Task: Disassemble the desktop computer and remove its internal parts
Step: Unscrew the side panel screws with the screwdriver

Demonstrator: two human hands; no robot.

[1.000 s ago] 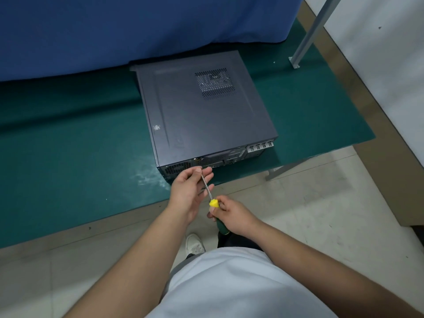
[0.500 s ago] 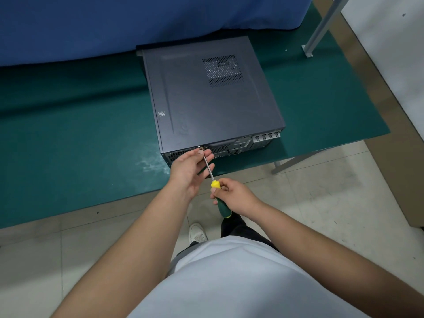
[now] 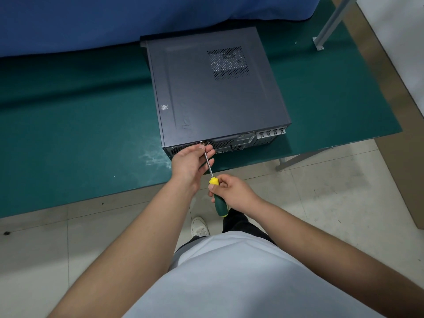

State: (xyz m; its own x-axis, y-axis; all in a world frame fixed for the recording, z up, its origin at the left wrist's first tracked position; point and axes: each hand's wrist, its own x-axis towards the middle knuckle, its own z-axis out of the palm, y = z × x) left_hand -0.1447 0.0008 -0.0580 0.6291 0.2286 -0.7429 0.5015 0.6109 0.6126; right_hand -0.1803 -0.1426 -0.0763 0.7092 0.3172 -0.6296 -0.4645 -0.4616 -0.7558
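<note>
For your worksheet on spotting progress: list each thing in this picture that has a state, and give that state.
computer case: lying flat on the mat, side panel on, closed.
screwdriver: tip at the rear panel's upper edge.
right hand: grips the screwdriver handle.
left hand: fingers steadying the shaft.
green mat: scuffed beside the case.

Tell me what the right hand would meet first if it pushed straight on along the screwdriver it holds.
Most likely the left hand, whose fingers steady the shaft just ahead of the right hand on the screwdriver. Beyond that, the tip already sits at the rear panel of the computer case.
</note>
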